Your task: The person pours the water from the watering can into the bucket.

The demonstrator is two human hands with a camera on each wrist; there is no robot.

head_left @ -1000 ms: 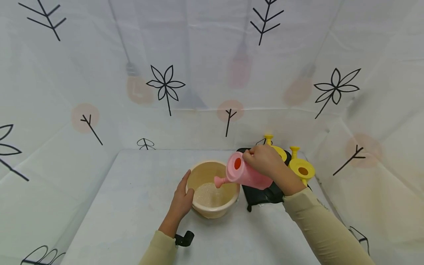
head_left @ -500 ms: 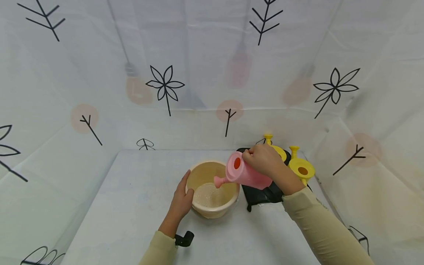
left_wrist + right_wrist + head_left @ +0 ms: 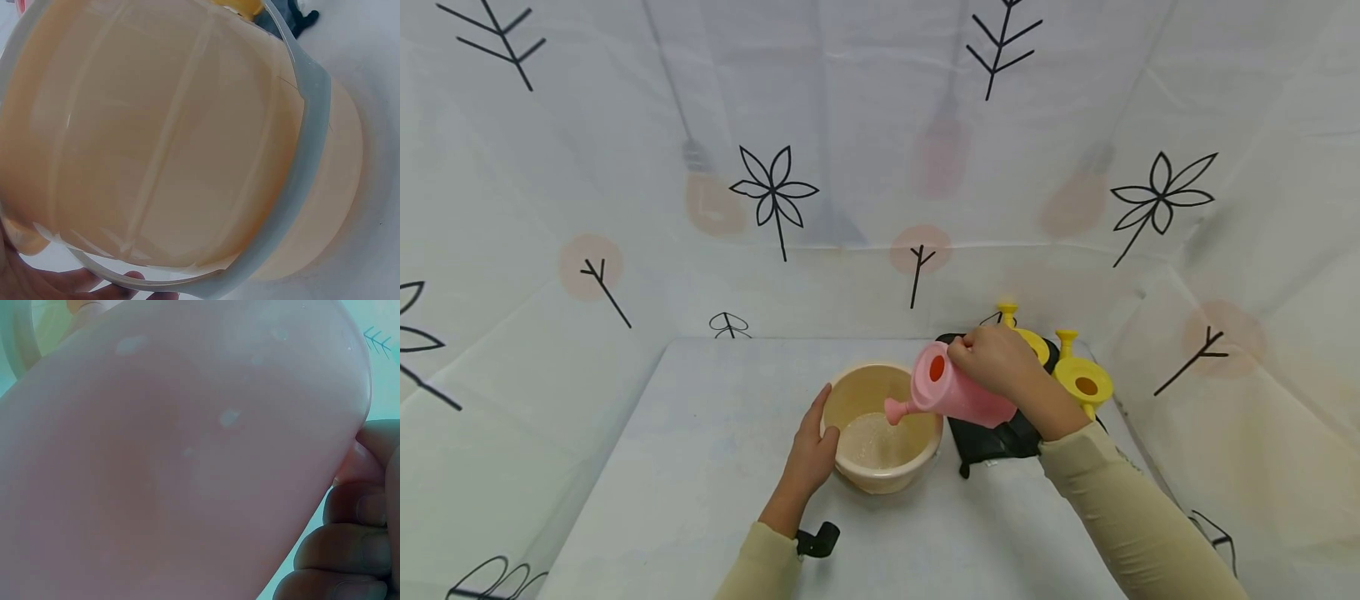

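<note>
A cream plastic basin (image 3: pixel 857 387) stands on the white table, its bottom wet and rippled. My left hand (image 3: pixel 811 454) holds its left rim, thumb over the edge and fingers along the outside; those fingers (image 3: pixel 81 281) also show low in the left wrist view. In my right hand (image 3: pixel 996 362) is a pink watering can (image 3: pixel 962 396), gripped by its handle. The can tips to the left, so its rose hangs over the inside of the basin. A water stream is too fine to make out. The can's pink body (image 3: pixel 187 456) fills most of the right wrist view.
Two yellow watering cans (image 3: pixel 1084 383) stand at the back right, one partly hidden behind my right hand. Beneath and beside them lies a black bag-like item (image 3: pixel 988 446). White printed cloth (image 3: pixel 850 292) walls the table's back and sides.
Both hands, the basin and the watering can keep the same place and tilt. Only the view shifts very slightly.
</note>
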